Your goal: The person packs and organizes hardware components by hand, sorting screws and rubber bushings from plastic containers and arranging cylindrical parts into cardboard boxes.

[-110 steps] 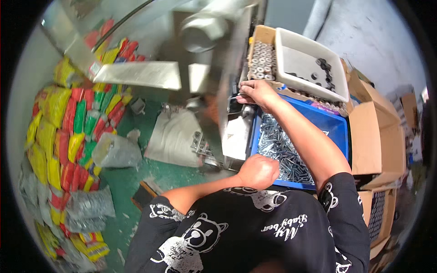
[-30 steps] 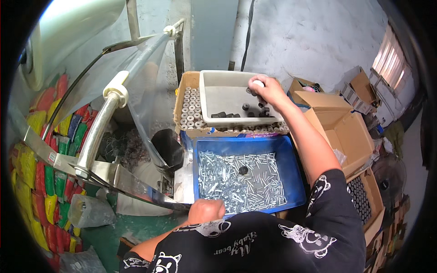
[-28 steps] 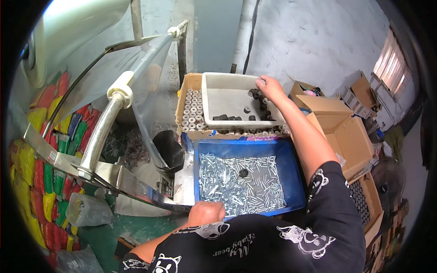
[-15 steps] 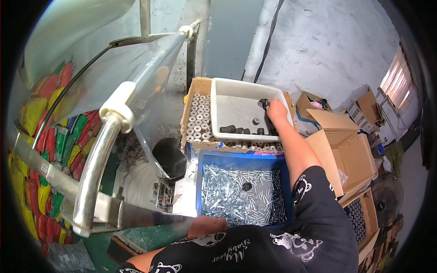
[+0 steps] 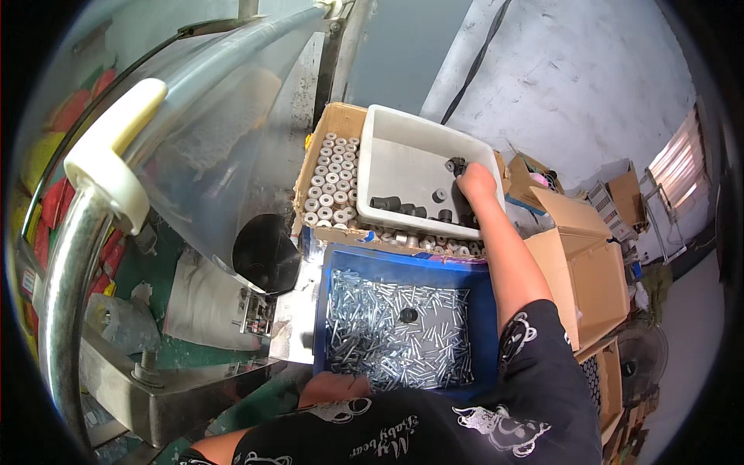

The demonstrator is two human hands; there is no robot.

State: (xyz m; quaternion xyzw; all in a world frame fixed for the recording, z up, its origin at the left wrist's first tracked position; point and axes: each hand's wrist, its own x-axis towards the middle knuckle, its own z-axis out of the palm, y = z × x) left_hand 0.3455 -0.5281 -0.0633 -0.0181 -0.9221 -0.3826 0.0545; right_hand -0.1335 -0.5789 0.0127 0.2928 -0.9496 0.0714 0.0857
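Reaching into the white plastic tub, my right hand has its fingers closed on a small black cylindrical part near the tub's right wall. Another black cylinder stands on the tub floor, and several more black cylinders lie along the near wall. My left hand rests low at the front edge of the blue bin; its fingers are mostly hidden. Many loose silver screws fill that bin, with one black ring-shaped piece on top of them.
Rows of silver-white cylinders with centre holes fill a cardboard box under the tub. On the left stand a metal tube frame and a clear plastic sheet. Open cardboard boxes are at the right.
The view has shifted, so the metal frame looms larger at left. My right hand stays at the black parts near the tub's right wall; my left hand stays by the blue bin.
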